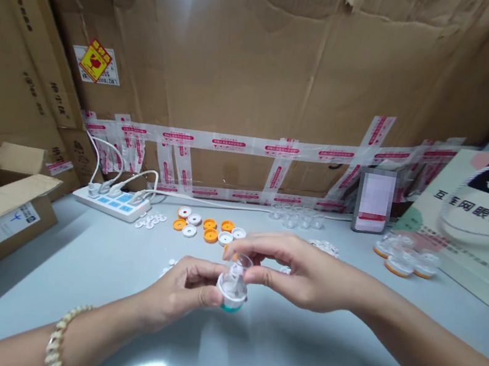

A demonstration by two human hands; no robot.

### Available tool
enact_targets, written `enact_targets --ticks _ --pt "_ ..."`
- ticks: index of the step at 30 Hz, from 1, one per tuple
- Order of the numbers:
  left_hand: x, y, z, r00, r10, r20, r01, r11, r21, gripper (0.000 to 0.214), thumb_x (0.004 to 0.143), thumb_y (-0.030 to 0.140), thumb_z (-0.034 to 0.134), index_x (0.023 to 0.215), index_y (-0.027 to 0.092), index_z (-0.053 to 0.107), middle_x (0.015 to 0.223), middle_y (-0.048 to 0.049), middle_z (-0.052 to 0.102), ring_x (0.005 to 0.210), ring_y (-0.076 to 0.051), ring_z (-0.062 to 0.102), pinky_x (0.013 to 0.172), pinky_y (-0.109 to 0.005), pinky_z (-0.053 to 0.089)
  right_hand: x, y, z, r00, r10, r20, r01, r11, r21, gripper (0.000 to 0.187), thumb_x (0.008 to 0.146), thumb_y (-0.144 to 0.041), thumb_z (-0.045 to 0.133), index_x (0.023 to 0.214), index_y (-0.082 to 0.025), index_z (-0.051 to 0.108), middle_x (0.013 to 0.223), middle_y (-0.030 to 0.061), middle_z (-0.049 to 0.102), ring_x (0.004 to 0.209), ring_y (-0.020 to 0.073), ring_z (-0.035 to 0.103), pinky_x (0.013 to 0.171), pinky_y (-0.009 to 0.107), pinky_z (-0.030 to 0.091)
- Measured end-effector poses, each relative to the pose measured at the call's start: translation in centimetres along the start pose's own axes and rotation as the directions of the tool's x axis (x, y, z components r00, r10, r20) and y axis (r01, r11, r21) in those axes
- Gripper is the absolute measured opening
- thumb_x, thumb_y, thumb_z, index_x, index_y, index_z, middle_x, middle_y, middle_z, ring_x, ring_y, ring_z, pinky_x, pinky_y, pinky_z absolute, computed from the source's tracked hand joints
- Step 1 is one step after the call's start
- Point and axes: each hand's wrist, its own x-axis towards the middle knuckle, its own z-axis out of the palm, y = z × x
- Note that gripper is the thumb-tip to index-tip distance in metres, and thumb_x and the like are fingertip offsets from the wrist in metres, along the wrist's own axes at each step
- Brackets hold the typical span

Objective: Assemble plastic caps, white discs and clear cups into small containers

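Above the table's middle, my left hand (182,291) pinches a small round white base (231,296) with a teal underside. A clear plastic cup-like piece (237,269) stands upright on that base. My right hand (293,270) reaches in from the right, thumb and fingers closed on the clear piece near its top. Something pale shows inside the clear piece, too small to make out. Just beyond my hands lie several orange rings (210,235) and white round caps (226,238), one partly hidden by my right fingers.
A power strip (112,201) with plugged cables lies at the back left beside small white pieces (151,220). Clear pieces (297,217) stand at the back. Rightward are a phone (373,201), clear domes on orange bases (405,258) and a paper bag (476,228). Cardboard (244,70) walls the back.
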Motion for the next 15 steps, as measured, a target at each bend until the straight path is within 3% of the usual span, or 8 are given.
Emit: enact_targets --ticks 3,6,15 --pt "-0.17 0.14 0.03 0.997 -0.031 0.069 0.034 0.999 -0.032 0.041 0.069 0.047 0.068 0.09 0.012 0.071 0.077 -0.0077 0.064 0.072 -0.017 0.055 0.072 -0.027 0.04 -0.11 -0.21 0.0 0.997 -0.071 0.03 0.072 0.997 -0.011 0.025 0.086 -0.015 0.045 0.107 -0.018 0.058 0.092 0.0048 0.065 0.08 0.0134 0.057 0.072 0.026 0.045" --pt "-0.21 0.15 0.18 0.998 -0.031 0.053 0.032 0.999 -0.021 0.043 0.068 0.049 0.068 0.089 0.012 0.071 0.079 -0.0093 0.065 0.073 -0.018 0.056 0.072 -0.028 0.041 -0.18 -0.32 0.15 0.996 -0.093 0.013 0.094 0.994 -0.057 0.03 0.084 -0.008 0.042 0.106 -0.019 0.058 0.09 0.0044 0.065 0.078 0.0136 0.057 0.07 0.026 0.045" --pt "0.07 0.01 0.36 0.996 0.037 -0.084 -0.029 0.996 0.089 0.046 0.07 0.053 0.065 0.093 0.014 0.07 0.079 -0.0062 0.063 0.077 -0.018 0.053 0.074 -0.027 0.04 -0.3 -1.01 0.52 0.995 0.01 -0.103 -0.038 0.961 -0.273 0.015 0.085 -0.021 0.05 0.092 -0.02 0.063 0.073 0.0018 0.064 0.064 0.0132 0.055 0.06 0.024 0.041"
